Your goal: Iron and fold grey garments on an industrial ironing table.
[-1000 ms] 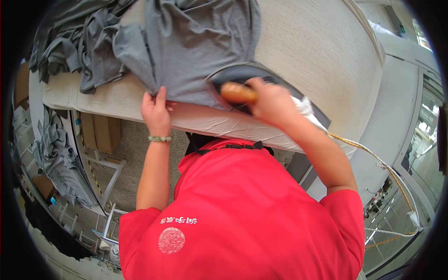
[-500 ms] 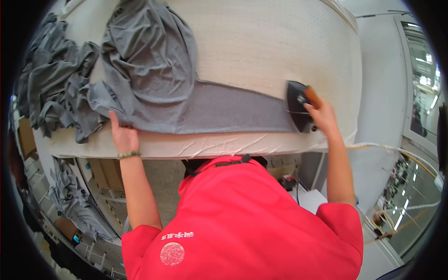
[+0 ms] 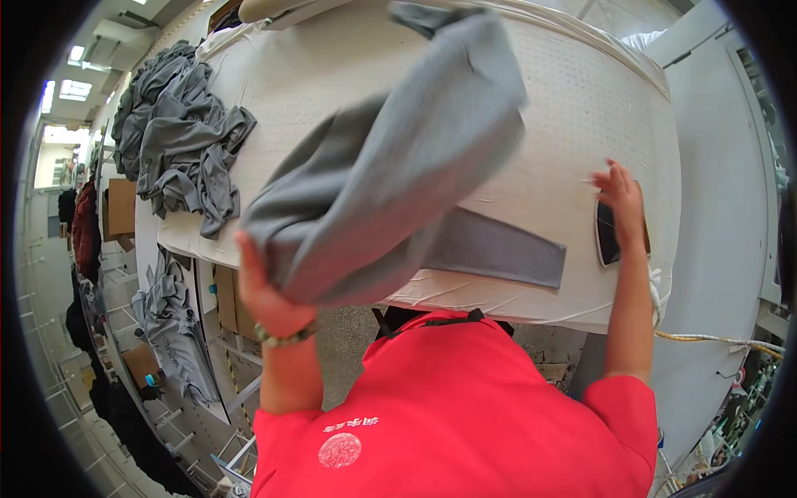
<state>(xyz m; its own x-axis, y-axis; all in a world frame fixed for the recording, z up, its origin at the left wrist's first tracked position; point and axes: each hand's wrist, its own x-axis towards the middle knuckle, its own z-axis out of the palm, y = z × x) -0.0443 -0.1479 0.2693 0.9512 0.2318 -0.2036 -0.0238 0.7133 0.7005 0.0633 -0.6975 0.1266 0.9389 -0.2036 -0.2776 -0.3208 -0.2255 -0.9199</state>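
grey garment (image 3: 390, 178) lifted by left hand (image 3: 270, 295) — right hand (image 3: 621, 199) rests on iron (image 3: 608, 236).

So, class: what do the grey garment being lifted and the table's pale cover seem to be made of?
Grey garment: soft knit fabric, probably jersey, matte; it drapes and folds limply from the left hand. Table cover: pale padded cloth, it seems, matte with a fine dotted texture and creases at the near edge.

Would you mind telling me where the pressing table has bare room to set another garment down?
The padded table is bare between the lifted grey garment in the left hand and the iron under the right hand. A narrower strip lies beside the heap of grey garments. The far left end is crowded.
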